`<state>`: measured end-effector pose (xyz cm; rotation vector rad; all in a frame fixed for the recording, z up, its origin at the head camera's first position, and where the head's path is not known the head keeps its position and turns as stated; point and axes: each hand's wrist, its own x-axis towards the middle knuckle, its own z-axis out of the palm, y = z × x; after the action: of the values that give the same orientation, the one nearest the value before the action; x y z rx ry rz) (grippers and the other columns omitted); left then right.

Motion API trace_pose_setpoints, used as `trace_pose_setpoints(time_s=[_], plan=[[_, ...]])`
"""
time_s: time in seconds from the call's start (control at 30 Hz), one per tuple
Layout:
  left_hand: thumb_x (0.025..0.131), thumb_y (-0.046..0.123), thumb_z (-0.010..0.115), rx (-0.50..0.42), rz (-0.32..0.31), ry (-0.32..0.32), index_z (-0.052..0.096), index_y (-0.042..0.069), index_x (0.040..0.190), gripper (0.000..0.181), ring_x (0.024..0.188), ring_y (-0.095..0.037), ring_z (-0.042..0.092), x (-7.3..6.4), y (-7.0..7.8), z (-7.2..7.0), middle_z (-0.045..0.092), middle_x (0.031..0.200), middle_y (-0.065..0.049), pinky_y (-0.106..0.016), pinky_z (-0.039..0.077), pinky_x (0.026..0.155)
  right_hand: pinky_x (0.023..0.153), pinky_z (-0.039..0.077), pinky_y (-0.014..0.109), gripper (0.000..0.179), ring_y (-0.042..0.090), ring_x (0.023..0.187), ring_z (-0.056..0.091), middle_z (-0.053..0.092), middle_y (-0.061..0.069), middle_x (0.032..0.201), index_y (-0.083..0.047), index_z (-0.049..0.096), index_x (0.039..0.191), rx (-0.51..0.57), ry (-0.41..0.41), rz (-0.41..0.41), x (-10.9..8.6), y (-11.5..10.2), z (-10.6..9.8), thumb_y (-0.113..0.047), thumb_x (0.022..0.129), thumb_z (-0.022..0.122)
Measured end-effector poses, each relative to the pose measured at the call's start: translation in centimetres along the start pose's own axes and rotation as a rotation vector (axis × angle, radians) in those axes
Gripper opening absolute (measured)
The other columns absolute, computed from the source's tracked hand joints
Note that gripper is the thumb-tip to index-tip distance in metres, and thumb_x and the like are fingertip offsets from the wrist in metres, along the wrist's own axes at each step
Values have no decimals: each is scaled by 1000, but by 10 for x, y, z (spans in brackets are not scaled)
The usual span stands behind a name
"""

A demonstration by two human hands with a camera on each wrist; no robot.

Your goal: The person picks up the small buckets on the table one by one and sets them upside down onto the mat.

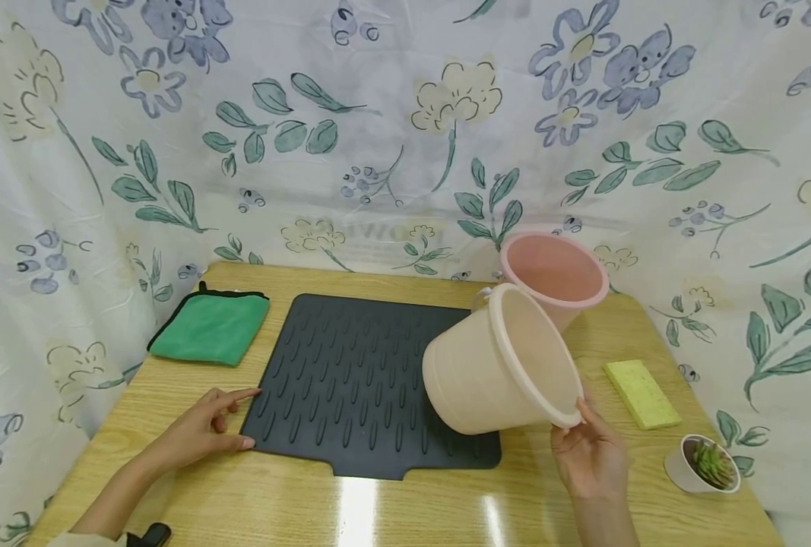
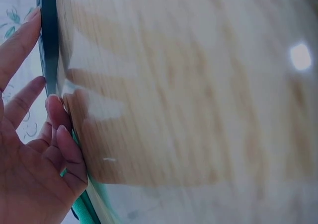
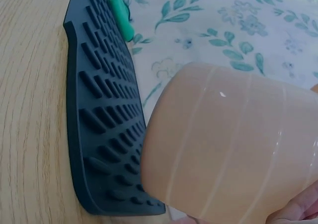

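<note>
A cream plastic bucket (image 1: 470, 372) is tilted over the right part of a dark ribbed drying mat (image 1: 350, 365), its mouth facing right. My right hand (image 1: 593, 448) grips the bucket's rim at its lower right edge. In the right wrist view the bucket (image 3: 223, 144) fills the right side, with the fingers at the lower corner. At the mat's left edge my left hand (image 1: 196, 431) touches it with a fingertip and the thumb. The left wrist view has this hand's (image 2: 35, 159) first fingers against the mat's edge (image 2: 49, 40) and the others curled loosely.
Behind the cream bucket stands a pink bucket (image 1: 583, 273). A green cloth (image 1: 213, 327) with black trim lies at the left. To the right are a yellow sponge (image 1: 642, 393) and a small potted succulent (image 1: 702, 463). A floral curtain (image 1: 378, 152) hangs behind the wooden table (image 1: 296, 501).
</note>
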<state>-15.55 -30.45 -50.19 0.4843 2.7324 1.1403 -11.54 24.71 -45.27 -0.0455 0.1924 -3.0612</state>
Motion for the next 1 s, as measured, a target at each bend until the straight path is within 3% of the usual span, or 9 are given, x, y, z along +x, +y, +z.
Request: trace_pose_setpoints(time_s=[0.2,0.6,1.0], plan=[[79,29,83,-2,1,1,51,6,144,76,71,-7,39,0,0,0,45,100,-8,-24,35,61,68,59,33,35,28,88,69,62,16,110,-7,49,135,3,9,-7,0,3,-1,-7,107,28],[79,30,84,1,-13,0,51,6,143,76,72,-7,40,0,0,0,46,102,-9,-24,36,61,71,59,31,40,27,89,67,60,16,113,-7,45,143,-8,-8,4,-1,10,-1,-7,107,27],[79,29,83,-2,-11,4,51,6,143,76,72,-7,40,0,1,0,46,102,-9,-24,36,62,69,59,30,35,26,87,69,62,15,109,-6,47,137,-3,11,22,2,21,-3,-8,108,28]])
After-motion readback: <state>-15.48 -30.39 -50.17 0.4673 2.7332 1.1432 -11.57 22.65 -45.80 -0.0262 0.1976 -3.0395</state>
